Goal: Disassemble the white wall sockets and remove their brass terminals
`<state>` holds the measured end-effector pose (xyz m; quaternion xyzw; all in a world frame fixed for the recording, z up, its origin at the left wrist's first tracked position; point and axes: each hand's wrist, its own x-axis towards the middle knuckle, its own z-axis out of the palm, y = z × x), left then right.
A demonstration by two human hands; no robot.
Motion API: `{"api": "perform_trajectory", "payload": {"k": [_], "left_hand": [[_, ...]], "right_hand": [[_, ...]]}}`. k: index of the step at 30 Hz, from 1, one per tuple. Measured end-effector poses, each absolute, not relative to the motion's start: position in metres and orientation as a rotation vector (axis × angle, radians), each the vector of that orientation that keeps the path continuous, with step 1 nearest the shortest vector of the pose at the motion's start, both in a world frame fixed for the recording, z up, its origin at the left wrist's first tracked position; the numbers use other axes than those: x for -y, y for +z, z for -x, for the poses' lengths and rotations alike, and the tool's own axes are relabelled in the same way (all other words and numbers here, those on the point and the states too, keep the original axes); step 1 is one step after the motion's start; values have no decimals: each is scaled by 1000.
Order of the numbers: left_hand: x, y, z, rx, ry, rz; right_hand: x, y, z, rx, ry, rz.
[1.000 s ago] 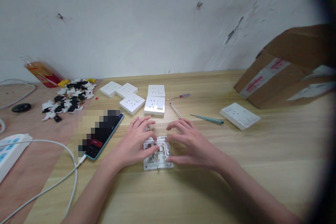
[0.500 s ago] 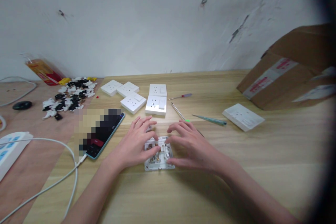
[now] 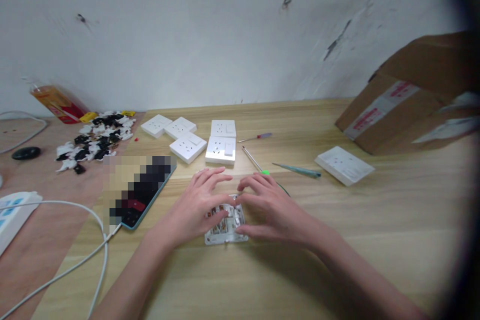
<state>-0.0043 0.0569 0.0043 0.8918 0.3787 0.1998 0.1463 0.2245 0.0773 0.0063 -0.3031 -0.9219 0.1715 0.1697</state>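
Note:
An opened white wall socket [image 3: 225, 236] lies with its inside facing up, showing brass-coloured contacts and small white parts. My left hand [image 3: 200, 207] reaches over its left and back side, fingers curved and apart, the thumb over the inner parts. From the right, my right hand [image 3: 272, 210] spans the socket's right side, with index finger and thumb spread around a white inner piece [image 3: 237, 216]. The two index fingertips nearly meet above the socket's back part. My fingers hide some of the inside, and light contact there is hard to judge.
Several white sockets [image 3: 220, 150] lie behind my hands. Screwdrivers [image 3: 300, 170] are at the back right, near another white socket piece [image 3: 344, 165] and a cardboard box [image 3: 405, 95]. Leftward are a phone [image 3: 150, 200], a cable [image 3: 106, 252], a power strip [image 3: 17, 215] and black-and-white parts [image 3: 93, 140].
My left hand's index finger has moved right, toward the right hand's index fingertip. The right hand stays nearly in place over the socket. The whole view has shifted slightly.

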Motion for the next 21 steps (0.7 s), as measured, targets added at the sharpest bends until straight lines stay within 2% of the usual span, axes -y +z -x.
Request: {"api": "perform_trajectory", "payload": {"k": [21], "left_hand": [[-56, 1, 2, -1055, 537, -2607]], "right_hand": [[-77, 9, -225, 2652, 549, 907]]}}
